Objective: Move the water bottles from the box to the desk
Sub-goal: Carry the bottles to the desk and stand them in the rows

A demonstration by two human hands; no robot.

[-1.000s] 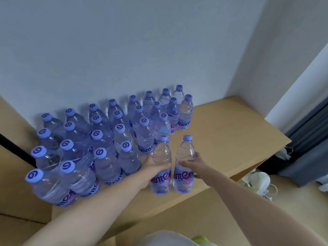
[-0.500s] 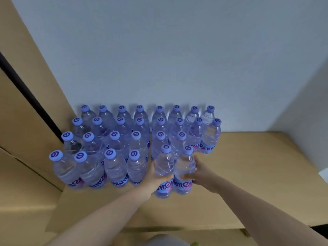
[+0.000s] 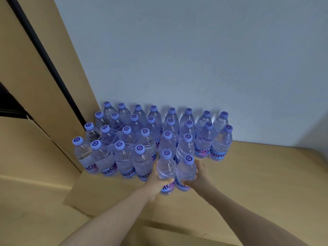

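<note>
Two bottles are in hand at the front of the block: the left hand wraps the left bottle and the right hand wraps the right bottle. Each grip is closed round the bottle's body, fingers curled about the plastic above the label. Both bottles stand upright, side by side and touching or nearly so, on the worktop.

Compared with a second ago, the pair has been carried in from open worktop and now sits tight against the front of the standing bottles, extending two of the columns forward. The camera has also swung leftward, so the worktop's right end is out of view. Judgement: this pair is at its placing spot and release is the remaining step; neither grip has let go yet.

The box is not identifiable with certainty; cardboard panels stand at left.

Markings: each cap carries a dark swirl emblem. Labels are blue and pink with white lettering, partly hidden; the legible portion reads "Gant" on the far right front bottle, with fragments "nte" elsewhere.
</note>
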